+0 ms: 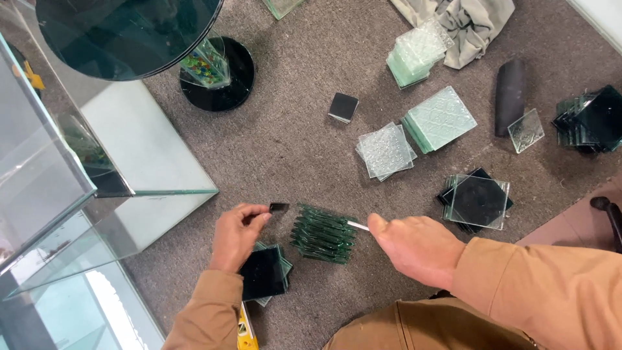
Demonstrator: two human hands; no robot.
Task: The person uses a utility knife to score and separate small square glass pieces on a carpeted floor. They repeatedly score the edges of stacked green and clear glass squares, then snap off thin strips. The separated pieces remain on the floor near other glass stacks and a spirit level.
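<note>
My left hand [236,234] pinches a small black piece [279,207] between thumb and fingers, just left of a fanned stack of green-edged glass tiles [322,234] on the grey carpet. My right hand [416,247] holds a thin white stick [357,225] whose tip touches the right side of that stack. Under my left wrist lies a small pile of dark glass squares [264,274].
Stacks of patterned clear tiles [439,118] [385,151] [418,51], dark squares [477,201] [592,120], a black block [343,107], a black roll [509,96], a cloth [468,23]. Large glass panels [78,194] and a round black base [220,78] stand at left.
</note>
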